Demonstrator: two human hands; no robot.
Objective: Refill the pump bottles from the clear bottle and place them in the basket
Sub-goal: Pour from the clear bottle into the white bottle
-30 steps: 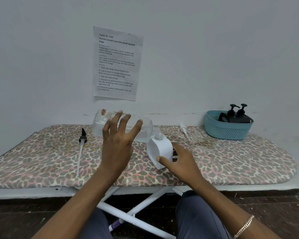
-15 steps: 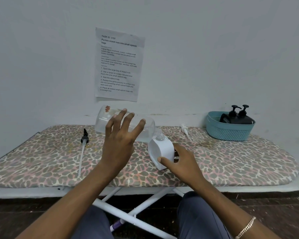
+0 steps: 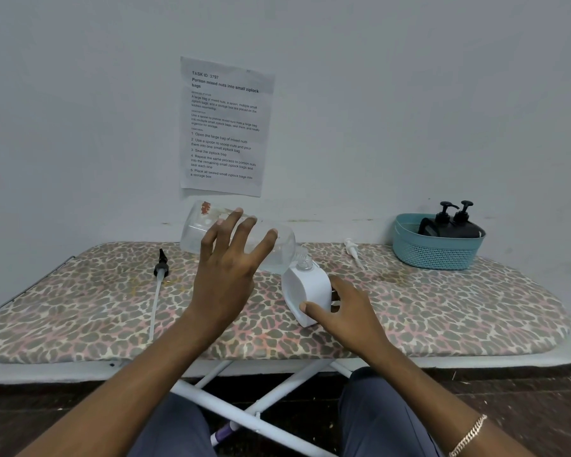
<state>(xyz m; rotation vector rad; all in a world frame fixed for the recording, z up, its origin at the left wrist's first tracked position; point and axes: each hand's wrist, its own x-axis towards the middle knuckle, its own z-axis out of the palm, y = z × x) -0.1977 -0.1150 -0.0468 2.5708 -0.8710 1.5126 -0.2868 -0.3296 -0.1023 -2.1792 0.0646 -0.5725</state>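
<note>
Left hand (image 3: 226,278) grips the tilted clear bottle (image 3: 238,240), its mouth at the neck of the white pump bottle (image 3: 307,291), which the right hand (image 3: 346,313) clasps. Right of that bottle, the basket (image 3: 437,250) holds two black pump bottles (image 3: 452,224).

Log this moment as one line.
step: pouring | left hand: tipping clear bottle | right hand: steadying white bottle | basket: two black bottles

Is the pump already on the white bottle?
No, the white bottle has a bare open neck; a white pump lies behind it on the board.
</note>
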